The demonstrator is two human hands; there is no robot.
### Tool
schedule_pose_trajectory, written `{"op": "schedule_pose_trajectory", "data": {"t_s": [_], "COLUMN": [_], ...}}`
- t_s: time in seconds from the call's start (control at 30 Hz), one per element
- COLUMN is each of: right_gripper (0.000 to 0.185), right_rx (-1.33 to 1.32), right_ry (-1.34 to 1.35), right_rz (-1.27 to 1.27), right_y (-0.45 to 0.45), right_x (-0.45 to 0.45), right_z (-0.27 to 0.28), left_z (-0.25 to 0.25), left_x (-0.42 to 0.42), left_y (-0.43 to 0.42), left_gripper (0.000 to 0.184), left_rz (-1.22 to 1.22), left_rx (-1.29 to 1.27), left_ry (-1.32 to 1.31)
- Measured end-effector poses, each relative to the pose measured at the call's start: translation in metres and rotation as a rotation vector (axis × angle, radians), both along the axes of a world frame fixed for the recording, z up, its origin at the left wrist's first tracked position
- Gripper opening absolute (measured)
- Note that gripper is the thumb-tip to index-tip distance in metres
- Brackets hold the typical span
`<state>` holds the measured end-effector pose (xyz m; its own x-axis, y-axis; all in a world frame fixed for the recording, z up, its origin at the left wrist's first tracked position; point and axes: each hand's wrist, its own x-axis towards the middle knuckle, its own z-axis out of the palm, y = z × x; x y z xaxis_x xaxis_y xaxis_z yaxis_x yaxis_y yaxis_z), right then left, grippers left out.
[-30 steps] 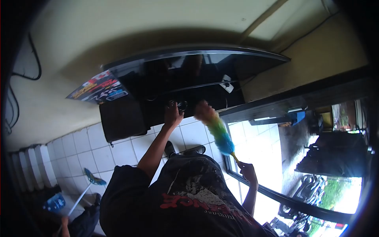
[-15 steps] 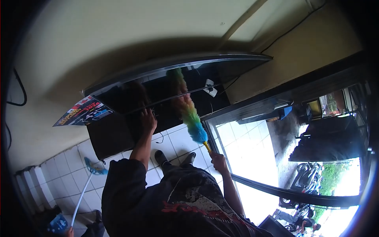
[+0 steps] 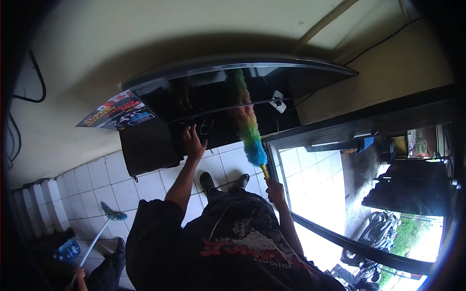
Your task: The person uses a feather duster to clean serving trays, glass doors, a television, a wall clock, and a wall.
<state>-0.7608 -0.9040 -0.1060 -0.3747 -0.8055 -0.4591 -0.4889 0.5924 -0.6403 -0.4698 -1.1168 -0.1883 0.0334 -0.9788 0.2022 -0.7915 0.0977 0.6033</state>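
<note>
My right hand (image 3: 275, 192) is closed round the yellow handle of a fluffy rainbow duster (image 3: 251, 131). The duster's fluffy end lies over the black shelf in front of a dark glossy screen (image 3: 204, 89), which mirrors it. My left hand (image 3: 194, 143) is at the front edge of the black shelf (image 3: 221, 128), fingers spread, with nothing visible in it. Thin cables lie just beyond its fingers. A white power socket (image 3: 277, 102) sits to the right of the duster.
A dark box-like piece (image 3: 148, 151) and a printed poster (image 3: 116, 112) are on the left. Another person's hand (image 3: 79, 273) holds a broom (image 3: 113, 212) at lower left. A glass door frame (image 3: 330, 236) stands at right, with motorcycles (image 3: 376, 233) outside.
The duster has swung from the shelf's front edge inward over the shelf. My left hand has let go of a dark cable bundle and moved left, its fingers now spread.
</note>
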Motion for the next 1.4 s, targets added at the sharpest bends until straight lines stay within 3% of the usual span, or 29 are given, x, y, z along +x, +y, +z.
{"op": "schedule_pose_trajectory", "data": {"t_s": [0.13, 0.2, 0.23, 0.3, 0.43, 0.5, 0.53, 0.6, 0.63, 0.73, 0.83, 0.9, 0.93, 0.97, 1.0, 1.13, 1.17, 1.2, 1.23, 1.3, 1.37, 1.4], "right_gripper": [0.028, 0.025, 0.021, 0.018, 0.018, 0.017, 0.024, 0.024, 0.02, 0.021, 0.022, 0.023, 0.023, 0.022, 0.022, 0.017, 0.017, 0.017, 0.017, 0.019, 0.018, 0.018], "right_rx": [-0.217, -0.091, 0.045, -0.247, -0.143, 0.003, 0.014, -0.029, -0.083, -0.068, -0.156, -0.282, -0.246, -0.297, -0.38, -0.513, -0.475, -0.412, -0.435, -0.655, -0.434, -0.51], "right_ry": [0.086, 0.021, -0.132, -0.066, -0.141, -0.031, -0.006, 0.123, 0.271, 0.286, 0.294, 0.312, 0.189, 0.085, 0.047, -0.064, -0.077, -0.173, -0.18, -0.109, -0.096, -0.106], "right_rz": [0.125, -0.078, -0.223, 0.009, 0.111, 0.051, 0.046, -0.02, 0.001, -0.169, -0.268, -0.285, -0.347, -0.371, -0.274, 0.136, 0.31, 0.271, 0.303, 0.155, -0.022, -0.035], "right_y": [0.009, 0.003, -0.014, -0.015, -0.02, -0.018, -0.003, 0.014, 0.036, 0.078, 0.103, 0.111, 0.102, 0.094, 0.085, 0.059, 0.053, 0.045, 0.045, 0.057, 0.051, 0.048], "right_x": [-0.014, -0.005, 0.017, 0.033, 0.03, 0.015, -0.001, -0.007, -0.021, -0.039, -0.035, -0.03, -0.027, -0.026, -0.028, -0.051, -0.06, -0.064, -0.074, -0.091, -0.105, -0.113], "right_z": [-0.039, -0.047, -0.008, -0.021, -0.005, 0.012, -0.006, 0.028, 0.009, 0.041, 0.063, 0.062, 0.07, 0.068, 0.065, 0.075, 0.082, 0.117, 0.106, 0.068, 0.071, 0.065], "left_z": [-0.023, -0.035, -0.037, -0.041, -0.057, -0.056, -0.054, -0.043, -0.038, -0.028, 0.006, 0.045, 0.075, 0.112, 0.147, 0.26, 0.283, 0.304, 0.32, 0.34, 0.344, 0.342], "left_x": [-0.008, -0.015, -0.019, -0.029, -0.045, -0.051, -0.054, -0.055, -0.057, -0.054, -0.052, -0.056, -0.06, -0.065, -0.069, -0.073, -0.071, -0.068, -0.065, -0.062, -0.057, -0.056], "left_y": [0.037, 0.058, 0.069, 0.087, 0.112, 0.117, 0.117, 0.11, 0.105, 0.085, 0.059, 0.042, 0.032, 0.022, 0.013, -0.026, -0.037, -0.047, -0.055, -0.073, -0.078, -0.081], "left_gripper": [0.063, 0.055, 0.055, 0.046, 0.04, 0.038, 0.036, 0.035, 0.034, 0.033, 0.03, 0.023, 0.023, 0.019, 0.015, 0.014, 0.014, 0.013, 0.013, 0.013, 0.014, 0.014], "left_rz": [0.062, 0.103, 0.091, -0.018, -0.155, -0.206, -0.196, -0.178, -0.152, -0.089, -0.019, -0.022, -0.025, -0.04, -0.055, 0.096, 0.102, 0.115, 0.14, 0.194, 0.254, 0.253], "left_rx": [-0.115, -0.06, -0.063, 0.016, 0.124, 0.202, 0.159, 0.133, 0.115, 0.013, -0.059, -0.243, -0.259, -0.5, -0.741, -1.06, -1.089, -1.053, -1.016, -0.98, -0.93, -0.835], "left_ry": [0.059, 0.11, 0.111, 0.104, 0.247, 0.302, 0.344, 0.38, 0.423, 0.412, 0.391, 0.301, 0.291, 0.177, 0.056, 0.038, 0.025, 0.031, 0.033, -0.027, -0.08, -0.17]}}
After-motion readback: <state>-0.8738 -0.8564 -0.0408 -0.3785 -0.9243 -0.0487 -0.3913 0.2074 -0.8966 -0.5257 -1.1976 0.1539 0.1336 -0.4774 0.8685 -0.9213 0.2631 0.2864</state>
